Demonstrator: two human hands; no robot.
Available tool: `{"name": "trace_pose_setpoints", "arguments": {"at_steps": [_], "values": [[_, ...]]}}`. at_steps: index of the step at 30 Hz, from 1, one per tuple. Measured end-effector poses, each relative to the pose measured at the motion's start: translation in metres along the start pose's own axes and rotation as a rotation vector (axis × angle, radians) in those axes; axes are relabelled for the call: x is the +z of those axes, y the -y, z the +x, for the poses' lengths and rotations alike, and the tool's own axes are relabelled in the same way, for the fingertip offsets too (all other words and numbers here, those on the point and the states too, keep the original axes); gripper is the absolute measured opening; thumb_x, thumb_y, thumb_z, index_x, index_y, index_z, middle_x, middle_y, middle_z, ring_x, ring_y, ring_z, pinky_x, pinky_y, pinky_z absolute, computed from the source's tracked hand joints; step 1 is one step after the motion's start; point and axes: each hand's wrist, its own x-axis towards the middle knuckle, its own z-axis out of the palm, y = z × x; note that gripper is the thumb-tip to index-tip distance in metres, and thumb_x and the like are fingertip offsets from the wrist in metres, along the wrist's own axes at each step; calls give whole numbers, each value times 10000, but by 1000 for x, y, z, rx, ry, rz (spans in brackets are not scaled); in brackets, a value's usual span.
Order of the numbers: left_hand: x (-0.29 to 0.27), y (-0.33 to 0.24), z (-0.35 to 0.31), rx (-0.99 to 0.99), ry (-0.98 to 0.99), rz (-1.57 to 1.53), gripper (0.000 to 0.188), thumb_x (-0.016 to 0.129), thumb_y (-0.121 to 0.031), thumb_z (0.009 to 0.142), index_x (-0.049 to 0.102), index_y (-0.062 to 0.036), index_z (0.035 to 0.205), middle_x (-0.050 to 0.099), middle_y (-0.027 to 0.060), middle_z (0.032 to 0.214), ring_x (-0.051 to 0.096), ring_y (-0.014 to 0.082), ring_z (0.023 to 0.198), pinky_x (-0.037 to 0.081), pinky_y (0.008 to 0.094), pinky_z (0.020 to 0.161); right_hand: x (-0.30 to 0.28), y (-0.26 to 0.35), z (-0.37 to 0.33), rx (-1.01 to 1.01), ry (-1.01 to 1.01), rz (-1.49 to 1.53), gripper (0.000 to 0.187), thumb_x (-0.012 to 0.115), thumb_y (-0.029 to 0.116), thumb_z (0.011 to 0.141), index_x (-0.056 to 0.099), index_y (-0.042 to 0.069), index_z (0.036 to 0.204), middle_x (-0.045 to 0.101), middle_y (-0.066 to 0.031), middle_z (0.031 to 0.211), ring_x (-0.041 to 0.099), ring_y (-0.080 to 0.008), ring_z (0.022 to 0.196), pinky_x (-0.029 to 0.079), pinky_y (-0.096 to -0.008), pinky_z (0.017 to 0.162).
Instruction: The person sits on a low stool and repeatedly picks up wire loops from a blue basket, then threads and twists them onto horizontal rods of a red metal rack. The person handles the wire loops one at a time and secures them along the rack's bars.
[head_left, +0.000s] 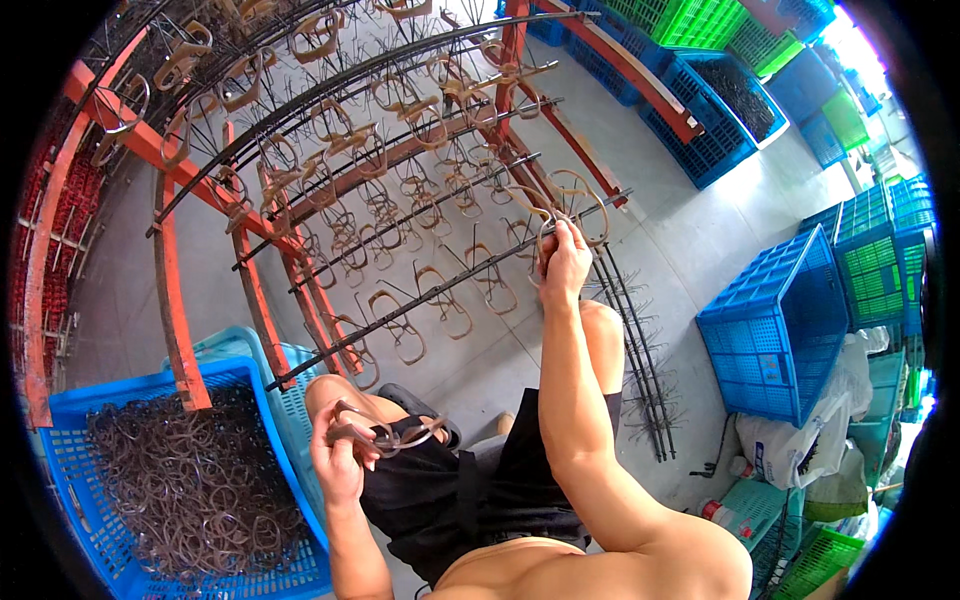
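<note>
My right hand (565,262) reaches forward and is closed on a tan eyeglass frame (546,213) beside the right end of the nearest black rod (385,322). Whether the frame touches a hook there is hidden by my fingers. My left hand (340,455) stays low over my left thigh, its fingers closed on brown eyeglass frames (385,441); I cannot tell how many. Tan eyeglass frames (407,345) hang from wire hooks along several parallel rods.
A red metal rack (180,290) bears the rods. At the lower left, a blue crate (300,480) holds a heap of dark brown frames (190,470). More hooked rods (640,370) slope near my right knee. Blue crates (775,330) and plastic bags (800,440) stand at the right.
</note>
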Motion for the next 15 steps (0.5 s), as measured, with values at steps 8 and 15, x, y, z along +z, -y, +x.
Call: {"name": "trace_pose_setpoints", "arguments": {"at_steps": [8,15], "values": [[6,-2,2,77,-92,-66,203,553,-125,890,538,13,1038,600,83,726,532,97,495,414,193,404,6,-2,1,-71,8,-72,169,492,171,920,594,42,877,455,9,524,385,-68,392,302,-225,352],[3,-1,-1,35,-87,-72,249,570,-111,874,533,19,1083,598,81,742,549,105,527,441,199,427,9,0,0,-46,39,-90,168,518,180,912,599,38,874,451,29,536,374,-48,406,297,-210,365]]}}
